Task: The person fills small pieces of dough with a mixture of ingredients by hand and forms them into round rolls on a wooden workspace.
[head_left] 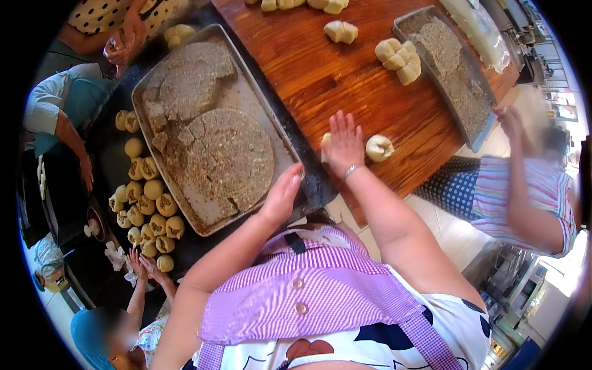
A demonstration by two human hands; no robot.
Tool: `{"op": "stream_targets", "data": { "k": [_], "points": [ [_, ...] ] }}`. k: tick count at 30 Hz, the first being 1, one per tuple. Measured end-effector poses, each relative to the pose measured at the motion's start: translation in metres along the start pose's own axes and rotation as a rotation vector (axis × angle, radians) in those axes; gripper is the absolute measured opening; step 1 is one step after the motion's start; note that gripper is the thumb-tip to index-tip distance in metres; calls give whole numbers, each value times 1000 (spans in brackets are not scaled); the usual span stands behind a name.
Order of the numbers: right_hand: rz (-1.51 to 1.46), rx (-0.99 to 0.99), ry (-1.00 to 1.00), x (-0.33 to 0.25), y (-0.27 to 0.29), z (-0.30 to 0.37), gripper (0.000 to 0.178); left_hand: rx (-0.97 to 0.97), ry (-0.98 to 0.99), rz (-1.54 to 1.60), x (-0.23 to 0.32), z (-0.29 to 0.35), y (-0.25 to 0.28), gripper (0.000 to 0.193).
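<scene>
My right hand lies flat with its fingers stretched out near the edge of the wooden table, its palm over a pale dough piece. Only the left side of that dough shows. Just right of the hand sits a round dough bun with a hollow in its top. My left hand is held edge-on by the near right corner of a large metal tray. Its fingers point forward, lightly bent, and nothing shows in them. Two crumbly rounds of speckled filling lie in the tray.
Dough clusters sit farther up the table. A narrow tray of filling lies at the right, where a person in stripes reaches to its rim. Many buns stand left of the large tray. Other people's hands work at the left.
</scene>
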State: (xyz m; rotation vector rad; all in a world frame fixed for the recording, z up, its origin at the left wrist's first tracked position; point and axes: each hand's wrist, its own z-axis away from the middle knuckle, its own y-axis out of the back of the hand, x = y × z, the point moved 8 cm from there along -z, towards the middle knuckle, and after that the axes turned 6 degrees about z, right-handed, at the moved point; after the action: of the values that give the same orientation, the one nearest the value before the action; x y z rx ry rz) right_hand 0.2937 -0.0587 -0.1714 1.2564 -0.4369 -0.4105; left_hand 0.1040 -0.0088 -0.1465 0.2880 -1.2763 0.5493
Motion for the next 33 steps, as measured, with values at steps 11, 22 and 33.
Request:
{"op": "stream_targets", "data": {
  "k": [11, 22, 33],
  "points": [
    [-297, -110, 237, -19, -10, 73, 82, -107, 115, -7, 2, 11, 5, 50],
    [-388, 106, 41, 32, -13, 51, 68, -343, -37, -672, 11, -97, -71, 76],
    [-291, -73, 125, -4, -15, 119, 66, -596, -468, -1384, 21, -87, -97, 79]
  ]
}}
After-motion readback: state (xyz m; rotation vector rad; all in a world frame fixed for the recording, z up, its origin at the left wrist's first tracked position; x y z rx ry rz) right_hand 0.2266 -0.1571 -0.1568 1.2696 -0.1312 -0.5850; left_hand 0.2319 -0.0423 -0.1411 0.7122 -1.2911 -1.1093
